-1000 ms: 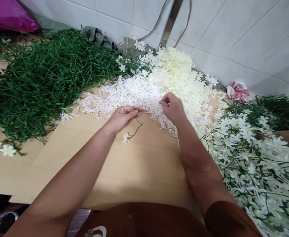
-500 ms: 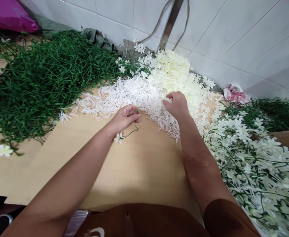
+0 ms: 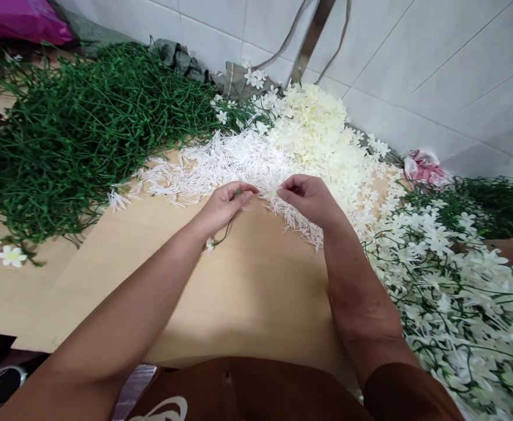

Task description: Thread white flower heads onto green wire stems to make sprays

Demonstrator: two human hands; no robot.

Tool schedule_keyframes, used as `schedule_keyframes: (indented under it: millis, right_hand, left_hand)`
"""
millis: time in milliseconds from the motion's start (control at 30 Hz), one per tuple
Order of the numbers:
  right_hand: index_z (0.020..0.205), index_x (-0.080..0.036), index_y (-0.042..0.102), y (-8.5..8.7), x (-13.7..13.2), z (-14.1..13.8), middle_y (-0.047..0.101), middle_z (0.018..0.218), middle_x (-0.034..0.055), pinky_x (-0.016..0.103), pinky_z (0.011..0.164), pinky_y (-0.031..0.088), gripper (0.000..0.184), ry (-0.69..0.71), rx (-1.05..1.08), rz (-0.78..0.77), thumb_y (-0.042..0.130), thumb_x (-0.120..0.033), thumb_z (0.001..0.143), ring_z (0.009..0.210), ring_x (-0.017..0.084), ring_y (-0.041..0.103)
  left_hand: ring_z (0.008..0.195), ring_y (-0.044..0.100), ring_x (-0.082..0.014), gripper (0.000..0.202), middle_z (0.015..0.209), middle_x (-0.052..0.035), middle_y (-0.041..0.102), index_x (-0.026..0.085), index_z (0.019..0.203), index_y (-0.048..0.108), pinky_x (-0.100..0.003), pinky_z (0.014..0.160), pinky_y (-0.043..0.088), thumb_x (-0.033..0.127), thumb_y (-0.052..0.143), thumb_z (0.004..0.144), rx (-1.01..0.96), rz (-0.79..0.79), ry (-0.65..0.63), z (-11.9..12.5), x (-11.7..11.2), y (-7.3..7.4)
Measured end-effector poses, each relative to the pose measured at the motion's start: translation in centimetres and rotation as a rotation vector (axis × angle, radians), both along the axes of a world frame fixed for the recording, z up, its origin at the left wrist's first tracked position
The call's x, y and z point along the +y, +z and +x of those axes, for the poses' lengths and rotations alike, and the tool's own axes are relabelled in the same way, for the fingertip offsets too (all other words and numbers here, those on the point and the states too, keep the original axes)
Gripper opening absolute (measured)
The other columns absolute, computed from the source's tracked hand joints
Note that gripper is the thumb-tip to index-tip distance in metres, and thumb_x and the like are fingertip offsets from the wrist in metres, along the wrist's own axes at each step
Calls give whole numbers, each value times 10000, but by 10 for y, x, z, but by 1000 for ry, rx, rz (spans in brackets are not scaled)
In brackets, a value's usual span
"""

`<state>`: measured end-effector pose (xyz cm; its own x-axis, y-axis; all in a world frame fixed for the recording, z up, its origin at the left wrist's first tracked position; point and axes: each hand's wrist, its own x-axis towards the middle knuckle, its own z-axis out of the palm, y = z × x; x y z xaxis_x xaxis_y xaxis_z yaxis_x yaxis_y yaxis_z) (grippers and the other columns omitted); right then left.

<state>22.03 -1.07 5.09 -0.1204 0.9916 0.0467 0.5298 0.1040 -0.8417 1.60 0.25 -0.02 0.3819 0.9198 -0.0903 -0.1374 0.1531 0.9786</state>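
My left hand [image 3: 230,202] is closed on a thin green artificial flower stem [image 3: 229,230]; one small white blossom [image 3: 210,245] hangs from its lower end, below the fingers. Just to the right, my right hand [image 3: 304,196] pinches a pale artificial flower head [image 3: 274,192] between thumb and forefinger. The fingertips of the two hands are a short gap apart. Right behind them lies a heap of thin white stamens [image 3: 234,161], and beyond it a mound of loose cream flower heads [image 3: 315,120].
A large pile of green stems [image 3: 93,128] spreads at the left. Stems with white flowers [image 3: 449,280] are heaped at the right. Brown board [image 3: 238,298] covers the work surface before me. A tiled wall [image 3: 392,64] and a metal post [image 3: 311,38] stand behind.
My right hand has come back from the cream mound toward my left hand, with a flower head in its fingertips. The stem in my left hand has turned slightly.
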Motion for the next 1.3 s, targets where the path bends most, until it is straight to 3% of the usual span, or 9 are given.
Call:
schedule_keyframes:
  millis: [100, 300, 467, 600, 700, 767, 933, 1167, 1300]
  right_hand:
    - [693, -173, 609, -5, -3, -16, 570, 606, -5, 278, 541, 383, 311, 71, 61, -104, 737, -457, 697, 564, 102, 464]
    - [684, -178, 597, -23, 0, -23, 526, 580, -35, 282, 560, 375, 258, 30, 38, -61, 749, -387, 696, 557, 92, 437]
    - [767, -173, 625, -12, -5, -19, 588, 688, -9, 286, 599, 427, 132, 13, 124, -32, 719, -247, 711, 623, 104, 508]
    - [825, -167, 646, 1, -10, -20, 611, 704, -10, 269, 607, 470, 187, 148, 272, -95, 743, -215, 673, 658, 108, 561]
    - [799, -149, 657, -5, -8, -24, 601, 633, -22, 257, 559, 464, 167, 183, 299, -130, 740, -221, 674, 583, 92, 548]
    - [775, -142, 669, -14, -4, -27, 606, 606, -20, 252, 533, 456, 139, 131, 325, -130, 720, -244, 695, 542, 81, 532]
    - [767, -156, 699, -26, 1, -31, 623, 603, -26, 235, 511, 429, 121, -44, 390, -34, 708, -261, 708, 527, 66, 497]
    - [744, -168, 704, -31, 2, -34, 654, 655, -14, 248, 558, 434, 84, -40, 391, 54, 691, -250, 726, 590, 85, 532]
    - [749, -183, 689, -38, 1, -37, 674, 718, -3, 280, 633, 486, 53, -98, 273, 239, 649, -213, 767, 660, 113, 586]
  left_hand:
    - [617, 521, -100, 285, 684, 24, 608, 167, 886, 659, -232, 595, 385, 353, 761, 695, 89, -23, 3, 2, -5, 7]
    - [534, 394, -74, 171, 583, 55, 477, 166, 721, 578, -221, 528, 274, 293, 692, 722, 200, 0, 13, 4, -6, 8]
    - [573, 393, -78, 146, 630, 51, 464, 176, 709, 529, -220, 550, 298, 273, 636, 732, 172, 47, 71, 5, -3, 6]
    - [560, 377, -74, 149, 625, 58, 442, 178, 722, 521, -218, 549, 297, 288, 622, 728, 194, 55, 79, 5, -3, 4]
    - [574, 398, -74, 173, 644, 55, 458, 176, 730, 523, -218, 562, 310, 315, 626, 724, 178, 77, 57, 5, -3, 2]
    - [581, 415, -77, 185, 649, 52, 469, 176, 736, 530, -218, 566, 319, 329, 632, 718, 174, 80, 40, 4, -3, 1]
    - [591, 455, -87, 211, 664, 40, 511, 179, 747, 544, -220, 566, 356, 359, 648, 712, 168, 59, 0, 1, -2, 0]
    - [592, 466, -85, 237, 661, 40, 518, 174, 745, 547, -219, 574, 366, 377, 664, 707, 159, 62, 5, 0, -1, -1]
    - [605, 474, -90, 234, 669, 38, 520, 173, 750, 545, -224, 582, 366, 375, 658, 713, 154, 67, 5, 1, -1, -2]
